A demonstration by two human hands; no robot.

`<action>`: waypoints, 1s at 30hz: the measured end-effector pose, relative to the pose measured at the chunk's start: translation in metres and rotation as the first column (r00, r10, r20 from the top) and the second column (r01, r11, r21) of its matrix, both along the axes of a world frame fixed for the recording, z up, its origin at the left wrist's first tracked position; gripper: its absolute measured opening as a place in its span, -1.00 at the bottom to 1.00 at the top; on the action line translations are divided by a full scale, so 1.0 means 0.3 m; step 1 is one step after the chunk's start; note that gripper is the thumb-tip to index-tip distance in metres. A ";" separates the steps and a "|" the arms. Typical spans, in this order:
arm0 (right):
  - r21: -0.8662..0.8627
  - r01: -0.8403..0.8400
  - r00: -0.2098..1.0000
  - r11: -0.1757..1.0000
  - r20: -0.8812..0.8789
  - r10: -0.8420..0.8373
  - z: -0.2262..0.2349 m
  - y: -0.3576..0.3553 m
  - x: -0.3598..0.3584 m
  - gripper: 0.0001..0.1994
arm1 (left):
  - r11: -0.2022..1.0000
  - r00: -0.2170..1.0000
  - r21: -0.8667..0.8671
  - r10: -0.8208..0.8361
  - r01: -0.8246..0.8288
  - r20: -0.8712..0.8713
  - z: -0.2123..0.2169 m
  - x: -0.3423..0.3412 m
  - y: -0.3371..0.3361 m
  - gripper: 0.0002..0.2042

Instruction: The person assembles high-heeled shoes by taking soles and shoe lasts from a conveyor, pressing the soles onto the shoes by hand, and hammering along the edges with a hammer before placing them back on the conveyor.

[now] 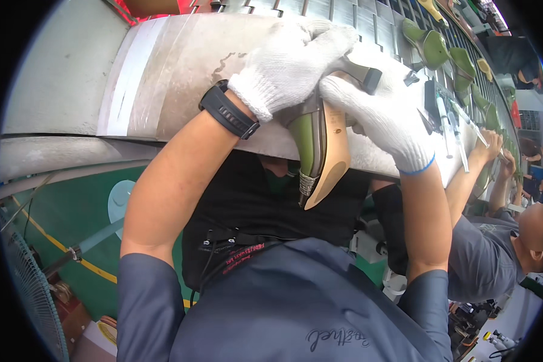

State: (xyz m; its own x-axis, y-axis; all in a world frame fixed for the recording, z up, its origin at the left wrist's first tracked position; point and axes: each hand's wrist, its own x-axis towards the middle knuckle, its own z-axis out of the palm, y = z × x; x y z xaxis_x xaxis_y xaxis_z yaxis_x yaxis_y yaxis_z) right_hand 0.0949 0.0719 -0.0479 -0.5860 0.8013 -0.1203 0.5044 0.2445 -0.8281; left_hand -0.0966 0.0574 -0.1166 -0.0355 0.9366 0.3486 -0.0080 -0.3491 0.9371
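A green high-heeled shoe [332, 158] is tilted with its tan sole turned toward me and its pointed toe downward. A band of sparkling trim crosses the upper near the toe. Its dark heel [365, 75] sticks out to the right, between my hands. White knit gloves cover both hands. My left hand [289, 67] is closed around the back of the shoe, its fingertips close to the heel. From the right, my right hand [387, 114] grips the shoe with the thumb lying along the sole by the heel; its other fingers are mostly hidden.
A pale, worn bench [181, 78] lies under my hands. Beyond it runs a slatted conveyor [368, 21] with several green shoes [435, 49]. Syringe-like tools [445, 120] stand at right, beside a co-worker's hand [490, 145]. A fan [33, 289] stands lower left.
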 end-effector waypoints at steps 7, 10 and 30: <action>0.251 -0.099 0.986 0.963 -0.105 0.129 -0.052 0.029 -0.003 -0.59 | 0.996 0.995 0.077 0.044 -0.037 -0.093 -0.035 0.000 0.028 -0.67; -0.114 0.065 0.995 0.991 -0.074 -0.074 -0.043 0.016 0.012 -0.58 | 0.997 0.987 -0.041 -0.064 0.070 0.149 -0.034 -0.004 0.029 -0.67; -0.203 0.051 0.928 0.978 -0.351 -0.121 -0.067 -0.033 -0.020 -0.53 | 1.000 0.949 0.004 0.023 -0.022 -0.315 0.005 -0.029 0.003 -0.59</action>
